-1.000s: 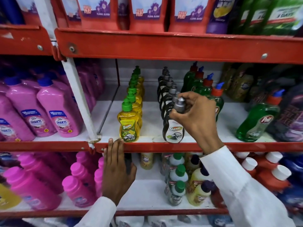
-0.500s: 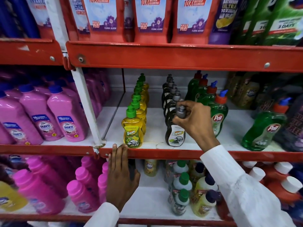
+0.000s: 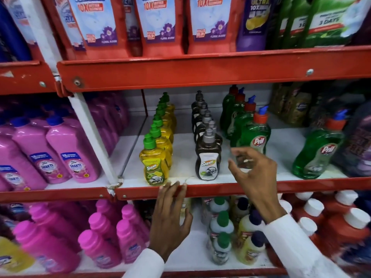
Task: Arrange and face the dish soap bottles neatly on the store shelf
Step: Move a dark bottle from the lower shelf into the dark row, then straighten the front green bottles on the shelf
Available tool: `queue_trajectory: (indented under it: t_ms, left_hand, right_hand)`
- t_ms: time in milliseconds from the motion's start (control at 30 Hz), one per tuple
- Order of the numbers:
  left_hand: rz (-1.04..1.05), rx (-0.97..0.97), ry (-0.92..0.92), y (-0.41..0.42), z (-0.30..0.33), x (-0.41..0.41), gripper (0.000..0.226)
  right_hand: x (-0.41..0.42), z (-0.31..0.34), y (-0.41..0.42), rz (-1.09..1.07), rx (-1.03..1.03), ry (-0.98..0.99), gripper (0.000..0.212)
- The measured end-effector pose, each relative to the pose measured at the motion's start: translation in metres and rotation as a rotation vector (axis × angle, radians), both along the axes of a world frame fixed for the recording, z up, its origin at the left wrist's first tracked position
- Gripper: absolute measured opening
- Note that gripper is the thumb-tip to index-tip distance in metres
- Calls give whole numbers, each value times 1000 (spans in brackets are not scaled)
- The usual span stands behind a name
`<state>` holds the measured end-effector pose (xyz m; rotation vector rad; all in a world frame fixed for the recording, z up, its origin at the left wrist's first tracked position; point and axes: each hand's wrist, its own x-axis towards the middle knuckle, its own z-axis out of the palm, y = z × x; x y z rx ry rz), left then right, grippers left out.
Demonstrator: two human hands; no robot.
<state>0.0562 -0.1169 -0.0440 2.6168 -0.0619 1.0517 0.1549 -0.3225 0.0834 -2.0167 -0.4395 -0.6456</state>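
On the middle shelf stand three rows of dish soap bottles running front to back. The yellow bottle with a green cap leads the left row. A dark brown bottle with a grey cap leads the middle row, its label facing me. A green Pril bottle with a red cap leads the right row. My right hand hovers open just right of the brown bottle, in front of the Pril bottle, holding nothing. My left hand rests with its fingertips on the shelf's red front lip below the yellow bottle.
A lone green Pril bottle stands tilted at the right. Pink bottles fill the left bay. Red cleaner pouches hang on the shelf above. Small bottles and red white-capped bottles crowd the shelf below.
My right hand has let go of the brown bottle's cap and drawn back down to the right, fingers spread. The view has tilted down slightly. My left hand stays on the shelf lip.
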Motion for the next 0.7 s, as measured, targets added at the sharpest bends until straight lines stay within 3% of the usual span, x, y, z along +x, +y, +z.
queue_trajectory:
  t_ms: [133, 333, 500, 700]
  left_hand:
    - [-153, 51, 35, -32, 13, 20, 64]
    - [-266, 109, 94, -77, 19, 47, 55]
    - [-270, 113, 52, -80, 21, 53, 48]
    - [-251, 25, 139, -82, 24, 49, 47]
  right_hand:
    - [1, -44, -40, -207, 169, 13, 20]
    - [27, -60, -87, -486, 286, -103, 45]
    - [57, -51, -108, -536, 332, 7, 83]
    - [79, -33, -136, -549, 339, 116, 84]
